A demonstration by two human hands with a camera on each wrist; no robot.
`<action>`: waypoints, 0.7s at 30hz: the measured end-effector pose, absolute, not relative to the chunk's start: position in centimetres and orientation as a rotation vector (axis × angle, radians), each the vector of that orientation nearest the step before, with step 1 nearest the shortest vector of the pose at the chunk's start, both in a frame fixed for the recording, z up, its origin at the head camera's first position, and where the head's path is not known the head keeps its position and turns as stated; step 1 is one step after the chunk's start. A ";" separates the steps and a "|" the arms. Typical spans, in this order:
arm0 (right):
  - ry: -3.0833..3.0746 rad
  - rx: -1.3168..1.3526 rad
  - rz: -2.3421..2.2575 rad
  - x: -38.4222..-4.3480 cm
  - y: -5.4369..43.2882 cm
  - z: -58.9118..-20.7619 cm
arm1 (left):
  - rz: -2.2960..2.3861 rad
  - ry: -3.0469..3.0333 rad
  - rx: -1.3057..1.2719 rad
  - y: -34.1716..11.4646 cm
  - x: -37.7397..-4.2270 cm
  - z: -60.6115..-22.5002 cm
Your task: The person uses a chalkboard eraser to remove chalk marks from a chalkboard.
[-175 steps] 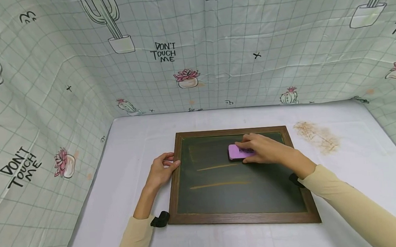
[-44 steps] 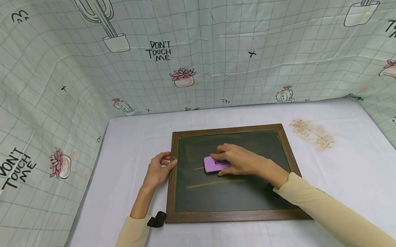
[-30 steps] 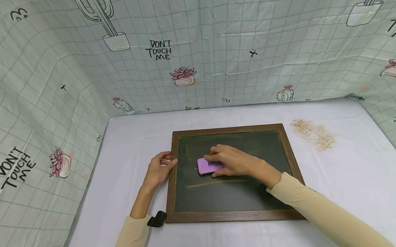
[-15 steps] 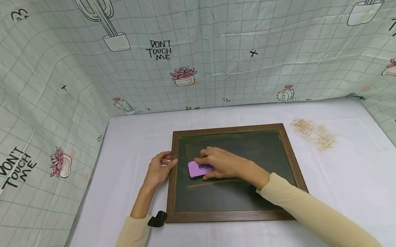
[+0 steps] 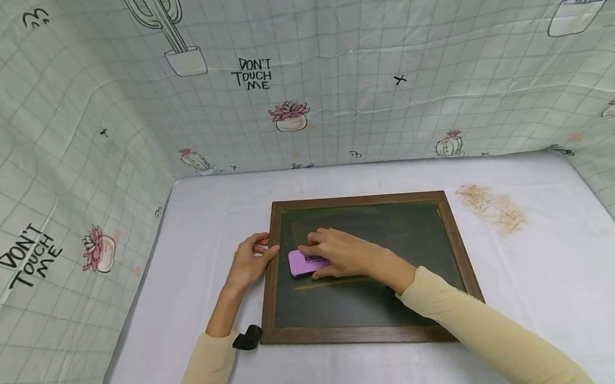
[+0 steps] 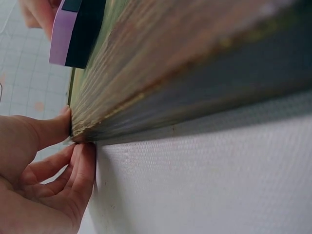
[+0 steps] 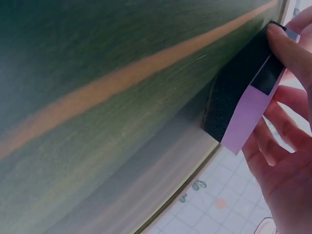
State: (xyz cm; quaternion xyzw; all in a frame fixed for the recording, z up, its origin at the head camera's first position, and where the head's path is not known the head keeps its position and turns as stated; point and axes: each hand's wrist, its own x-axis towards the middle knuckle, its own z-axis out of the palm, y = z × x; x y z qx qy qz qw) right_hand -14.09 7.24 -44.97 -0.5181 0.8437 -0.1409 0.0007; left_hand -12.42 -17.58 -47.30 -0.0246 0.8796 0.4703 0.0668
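Observation:
A framed chalkboard lies on the white table. My right hand grips a purple chalkboard eraser from above, its dark felt underside against the board's left part. In the right wrist view, thumb and fingers hold the eraser's two sides. A yellow-orange chalk line runs across the board just below the eraser. My left hand holds the left edge of the wooden frame, thumb on top and fingers against its outer side.
Brownish-yellow smudges mark the table right of the board. A cactus-print cloth hangs behind the table and along both sides. Black wrist devices, such as the left one, sit at the cuffs.
My right hand has slid the eraser leftward from the board's upper middle, along the upper chalk line. That line no longer shows; the lower one does. The left hand stays on the frame.

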 end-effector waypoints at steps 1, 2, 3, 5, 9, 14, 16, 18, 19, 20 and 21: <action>2.656 -1.628 -0.429 -14.1 7.3 -44.9 | 1.421 2.653 -0.071 -17.6 -12.5 -47.3; 2.660 -1.626 -0.420 -14.0 7.3 -44.9 | 1.425 2.652 -0.068 -17.6 -12.5 -47.3; 2.664 -1.627 -0.410 -14.0 7.4 -44.8 | 1.429 2.650 -0.067 -17.6 -12.5 -47.2; 2.668 -1.629 -0.389 -14.0 7.4 -44.8 | 1.435 2.647 -0.065 -17.6 -12.5 -47.1; 2.668 -1.627 -0.372 -13.8 7.9 -44.5 | 1.444 2.639 -0.072 -17.5 -12.5 -47.1; 2.666 -1.624 -0.379 -13.8 8.9 -44.6 | 1.451 2.646 -0.059 -17.5 -12.4 -47.1; 2.665 -1.629 -0.376 -13.8 9.4 -44.6 | 1.451 2.652 -0.051 -17.5 -12.4 -47.1; 2.664 -1.638 -0.378 -13.8 9.9 -44.7 | 1.450 2.651 -0.054 -17.5 -12.4 -47.2; 2.665 -1.641 -0.381 -13.8 10.2 -44.7 | 1.450 2.650 -0.053 -17.5 -12.4 -47.1; 2.666 -1.644 -0.386 -13.8 10.5 -44.7 | 1.449 2.649 -0.054 -17.5 -12.4 -47.2; 2.668 -1.645 -0.385 -13.7 10.7 -44.7 | 1.450 2.647 -0.055 -17.5 -12.4 -47.2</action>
